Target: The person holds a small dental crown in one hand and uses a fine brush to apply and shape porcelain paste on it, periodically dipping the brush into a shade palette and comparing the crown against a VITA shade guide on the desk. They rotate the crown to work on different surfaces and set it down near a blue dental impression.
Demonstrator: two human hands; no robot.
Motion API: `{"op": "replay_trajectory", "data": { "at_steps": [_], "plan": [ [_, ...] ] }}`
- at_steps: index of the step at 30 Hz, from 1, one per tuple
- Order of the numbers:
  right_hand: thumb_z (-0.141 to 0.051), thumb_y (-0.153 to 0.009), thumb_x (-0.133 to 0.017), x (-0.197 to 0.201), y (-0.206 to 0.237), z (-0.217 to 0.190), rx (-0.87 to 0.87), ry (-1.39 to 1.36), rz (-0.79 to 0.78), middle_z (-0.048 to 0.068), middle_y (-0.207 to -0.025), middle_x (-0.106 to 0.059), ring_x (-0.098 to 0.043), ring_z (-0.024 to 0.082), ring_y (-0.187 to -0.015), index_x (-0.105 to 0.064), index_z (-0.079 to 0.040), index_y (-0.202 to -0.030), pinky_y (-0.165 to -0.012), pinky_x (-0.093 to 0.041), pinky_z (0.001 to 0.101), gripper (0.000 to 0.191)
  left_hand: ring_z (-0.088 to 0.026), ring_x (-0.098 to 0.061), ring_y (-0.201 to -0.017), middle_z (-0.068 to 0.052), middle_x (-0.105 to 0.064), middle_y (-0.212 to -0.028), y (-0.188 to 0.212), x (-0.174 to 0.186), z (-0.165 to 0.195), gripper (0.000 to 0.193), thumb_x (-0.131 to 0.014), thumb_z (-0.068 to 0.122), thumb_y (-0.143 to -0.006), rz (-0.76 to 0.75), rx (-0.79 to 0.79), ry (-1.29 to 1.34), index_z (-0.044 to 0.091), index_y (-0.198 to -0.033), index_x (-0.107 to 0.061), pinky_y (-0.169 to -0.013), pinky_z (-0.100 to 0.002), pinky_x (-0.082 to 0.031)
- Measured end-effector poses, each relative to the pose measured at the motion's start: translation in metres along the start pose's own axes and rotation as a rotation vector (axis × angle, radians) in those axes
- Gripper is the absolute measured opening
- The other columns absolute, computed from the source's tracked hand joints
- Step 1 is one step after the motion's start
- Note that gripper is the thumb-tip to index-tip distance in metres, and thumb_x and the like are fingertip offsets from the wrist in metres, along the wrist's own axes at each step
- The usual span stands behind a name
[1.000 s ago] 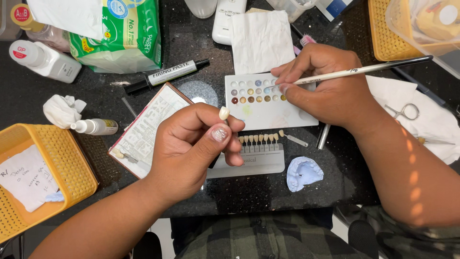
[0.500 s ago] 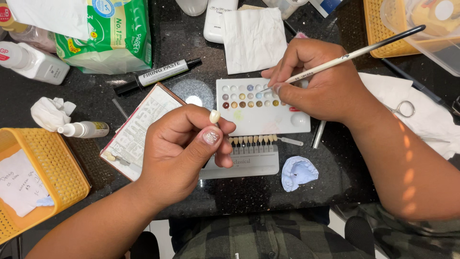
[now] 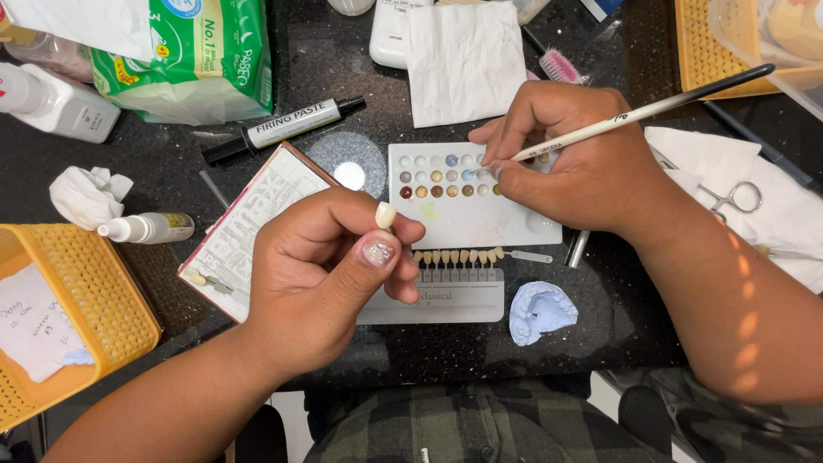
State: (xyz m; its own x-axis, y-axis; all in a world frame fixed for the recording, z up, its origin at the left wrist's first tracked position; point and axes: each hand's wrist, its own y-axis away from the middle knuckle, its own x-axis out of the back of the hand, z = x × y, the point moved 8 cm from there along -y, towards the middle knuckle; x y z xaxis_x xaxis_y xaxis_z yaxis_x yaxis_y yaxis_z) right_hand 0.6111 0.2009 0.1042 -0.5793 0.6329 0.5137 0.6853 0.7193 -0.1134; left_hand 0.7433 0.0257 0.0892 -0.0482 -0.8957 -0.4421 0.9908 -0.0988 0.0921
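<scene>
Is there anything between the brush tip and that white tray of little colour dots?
Nothing visible. The right hand holds the brush with its tip down at the palette, among the colour wells. The left hand holds the small tooth off to the side, clear of the brush's path.

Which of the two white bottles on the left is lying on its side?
The small dropper bottle beside the yellow basket; the bigger bottle sits farther up.

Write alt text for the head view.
The left hand pinches a small tooth crown above a black worktop, while the right hand dips a thin brush into a white palette of coloured wells. A tooth shade guide lies between the hands.
</scene>
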Motion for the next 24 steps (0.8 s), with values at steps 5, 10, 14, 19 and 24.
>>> {"op": "replay_trajectory", "data": {
  "at_steps": [5,10,14,19,24],
  "plan": [
    [0.001,-0.085,-0.074,-0.001,-0.0014,-0.0016,-0.004,0.035,0.003,0.012,-0.092,-0.076,-0.077,0.023,-0.112,-0.06,-0.003,-0.086,-0.089,-0.065,0.032,0.015,-0.013,-0.069,-0.092,-0.013,-0.07,-0.112,-0.0008,-0.0001,-0.0005,0.012,-0.061,0.011,-0.107,0.002,0.005,0.01,-0.001,-0.109,-0.062,-0.077,-0.033,-0.064],
    [0.001,-0.085,-0.075,-0.0023,-0.0016,-0.0034,0.005,0.059,0.003,0.012,-0.092,-0.076,-0.077,0.023,-0.112,-0.06,-0.003,-0.085,-0.088,-0.065,0.032,0.015,-0.013,-0.069,-0.092,-0.013,-0.07,-0.112,-0.0004,0.0005,-0.0006,0.012,-0.061,0.011,-0.108,0.001,0.003,0.001,-0.001,-0.109,-0.063,-0.078,-0.034,-0.064],
    [0.001,-0.085,-0.075,-0.0027,-0.002,-0.0034,0.001,0.064,0.003,0.012,-0.091,-0.076,-0.077,0.023,-0.111,-0.06,-0.003,-0.085,-0.088,-0.065,0.0318,0.015,-0.013,-0.069,-0.092,-0.013,-0.07,-0.112,-0.0001,0.0012,-0.0004,0.012,-0.061,0.011,-0.107,0.008,0.006,-0.002,-0.001,-0.11,-0.062,-0.077,-0.033,-0.064],
    [0.002,-0.085,-0.074,-0.0028,-0.0022,-0.004,0.003,0.063,0.011,0.012,-0.091,-0.076,-0.078,0.023,-0.111,-0.06,-0.003,-0.085,-0.087,-0.065,0.0317,0.015,-0.013,-0.069,-0.09,-0.013,-0.071,-0.11,-0.0005,0.0008,-0.0001,0.013,-0.061,0.011,-0.107,0.001,0.0,-0.01,-0.001,-0.11,-0.063,-0.076,-0.033,-0.064],
    [0.002,-0.085,-0.074,-0.0033,-0.0021,-0.0043,0.008,0.063,0.016,0.012,-0.092,-0.076,-0.077,0.023,-0.111,-0.06,-0.003,-0.085,-0.087,-0.064,0.0317,0.015,-0.013,-0.069,-0.087,-0.013,-0.071,-0.107,-0.0007,0.0009,-0.0006,0.013,-0.061,0.011,-0.107,0.004,0.007,-0.005,-0.002,-0.108,-0.063,-0.075,-0.032,-0.063]
  ]
}}
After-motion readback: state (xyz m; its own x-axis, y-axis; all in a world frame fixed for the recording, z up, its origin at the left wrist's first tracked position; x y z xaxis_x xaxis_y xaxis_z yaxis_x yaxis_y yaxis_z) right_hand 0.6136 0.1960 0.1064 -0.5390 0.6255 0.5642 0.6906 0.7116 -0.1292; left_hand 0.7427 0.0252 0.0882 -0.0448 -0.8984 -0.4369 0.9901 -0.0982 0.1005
